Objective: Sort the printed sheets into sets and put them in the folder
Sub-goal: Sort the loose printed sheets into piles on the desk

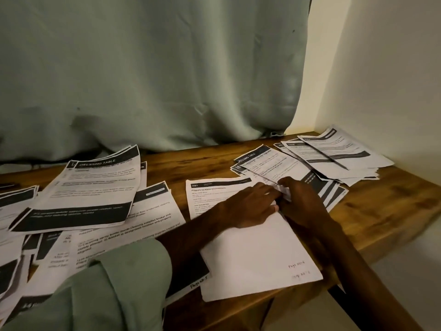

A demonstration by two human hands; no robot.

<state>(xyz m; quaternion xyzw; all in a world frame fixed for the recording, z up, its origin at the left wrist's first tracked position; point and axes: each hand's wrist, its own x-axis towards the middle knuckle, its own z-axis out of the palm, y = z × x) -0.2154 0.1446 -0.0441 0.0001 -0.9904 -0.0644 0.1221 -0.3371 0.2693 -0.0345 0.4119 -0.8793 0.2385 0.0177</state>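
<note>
Both hands meet at the far right corner of a white sheet (257,254) that lies blank side up at the near middle of the wooden surface (386,211), with handwritten page numbers at its near edge. The left hand (253,206) lies across it with fingers stretched out, probably pressing so the paper does not slide. The right hand (303,201) has its grip closed, fingers curled on the crumpled corner, likely to square or join the pages of one set. A printed sheet (212,194) lies partly under it. A loose left pile (95,187) is spread near the sleeve (114,283), and a right pile (338,156) is fanned out by the wall (381,68), seemingly kept apart as separate sets. A curtain (143,68) hangs behind. No folder is in view, so filing looks some way off
</note>
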